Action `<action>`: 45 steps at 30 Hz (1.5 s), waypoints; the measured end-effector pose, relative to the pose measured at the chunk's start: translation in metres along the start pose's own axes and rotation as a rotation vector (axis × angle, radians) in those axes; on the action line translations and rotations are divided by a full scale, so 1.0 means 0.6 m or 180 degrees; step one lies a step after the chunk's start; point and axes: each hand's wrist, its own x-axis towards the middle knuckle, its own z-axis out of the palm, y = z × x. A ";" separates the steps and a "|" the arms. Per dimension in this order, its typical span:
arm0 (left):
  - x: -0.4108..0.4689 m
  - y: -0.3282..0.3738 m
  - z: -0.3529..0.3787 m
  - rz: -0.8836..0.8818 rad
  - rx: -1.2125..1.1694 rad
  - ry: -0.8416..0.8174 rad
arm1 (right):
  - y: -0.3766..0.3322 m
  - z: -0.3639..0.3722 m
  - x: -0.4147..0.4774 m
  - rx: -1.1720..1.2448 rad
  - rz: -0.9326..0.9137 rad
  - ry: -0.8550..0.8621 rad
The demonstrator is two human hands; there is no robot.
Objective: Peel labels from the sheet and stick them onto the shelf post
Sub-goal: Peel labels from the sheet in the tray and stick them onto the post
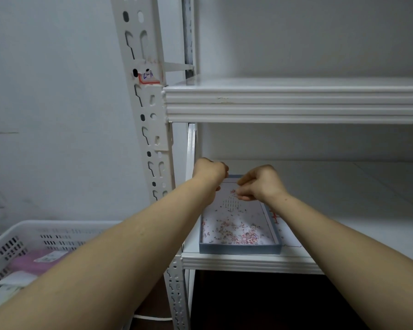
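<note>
A white label sheet point(234, 210) with small red and blue marks lies in a shallow blue-grey tray point(240, 249) on the lower shelf. My left hand point(209, 172) holds the sheet's far left edge, fingers curled. My right hand point(260, 184) pinches a small red-edged label at the sheet's upper middle. The white slotted shelf post point(150, 110) stands to the left; one red-bordered label point(149, 78) with handwriting is stuck on it just above the upper shelf.
The upper shelf edge point(296, 103) juts out above my hands. A second sheet with red marks point(275, 216) lies right of the tray. A white perforated basket point(34, 244) holding pink and white items sits at lower left. Wall behind.
</note>
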 end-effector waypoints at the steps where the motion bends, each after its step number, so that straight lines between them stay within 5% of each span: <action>1: 0.000 0.000 0.000 0.0002 0.0002 0.0004 | 0.000 -0.001 -0.002 -0.0028 -0.0029 0.0023; 7: -0.005 0.002 -0.001 0.0071 0.0129 -0.0017 | -0.003 0.006 -0.014 -0.0375 -0.0294 0.0065; 13: -0.016 0.006 -0.002 0.0125 0.0287 -0.0058 | 0.000 0.003 -0.010 -0.1531 -0.0352 0.0011; 20: -0.040 0.019 -0.025 0.0430 0.0451 -0.0127 | -0.026 -0.016 -0.037 -0.1336 -0.0348 0.0471; 29: -0.110 0.052 -0.076 0.1854 0.1663 0.0151 | -0.109 -0.001 -0.091 -0.1480 -0.0968 0.0404; 33: -0.129 0.059 -0.108 0.3042 0.2374 0.0790 | -0.159 0.000 -0.121 -0.0886 -0.1348 0.0437; 36: -0.129 0.063 -0.132 0.3892 0.2060 0.1570 | -0.203 0.002 -0.146 -0.0346 -0.1594 0.0421; 41: -0.123 0.077 -0.177 0.3214 0.1281 0.2127 | -0.279 0.010 -0.160 0.0363 -0.1717 0.0446; 45: -0.108 0.085 -0.201 0.2645 0.1205 0.1610 | -0.331 0.015 -0.148 0.0706 -0.1903 0.0642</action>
